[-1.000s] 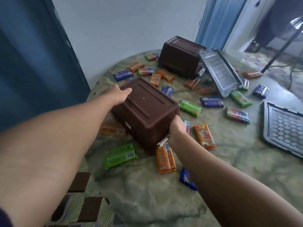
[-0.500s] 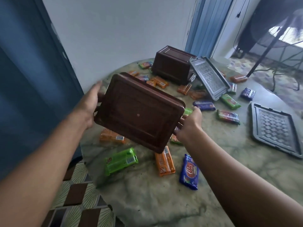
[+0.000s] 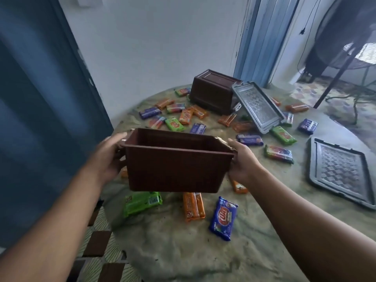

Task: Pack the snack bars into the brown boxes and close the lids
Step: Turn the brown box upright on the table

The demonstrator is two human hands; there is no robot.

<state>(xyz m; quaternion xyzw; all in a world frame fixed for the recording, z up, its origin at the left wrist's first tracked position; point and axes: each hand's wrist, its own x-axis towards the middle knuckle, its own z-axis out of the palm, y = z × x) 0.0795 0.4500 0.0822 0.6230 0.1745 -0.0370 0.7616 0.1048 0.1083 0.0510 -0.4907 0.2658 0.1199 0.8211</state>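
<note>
I hold an empty brown box (image 3: 175, 169) upright above the round table, its opening facing up. My left hand (image 3: 107, 157) grips its left end and my right hand (image 3: 242, 159) grips its right end. A second brown box (image 3: 213, 91) lies upside down at the back, with a grey lid (image 3: 258, 107) leaning on it. Another grey lid (image 3: 341, 171) lies flat at the right. Several snack bars are scattered about: a blue bar (image 3: 223, 217), an orange bar (image 3: 193, 206) and a green bar (image 3: 142, 202) lie under the held box.
The marbled round table (image 3: 183, 251) ends close to me at the front left, above a checkered floor (image 3: 97, 241). A blue door (image 3: 40, 108) stands at the left and a white wall behind. More bars lie around the far box.
The box lay upside down on the table a second ago. Both hands lifted it, turned it over through a tilt, and it is upright in the air, opening up.
</note>
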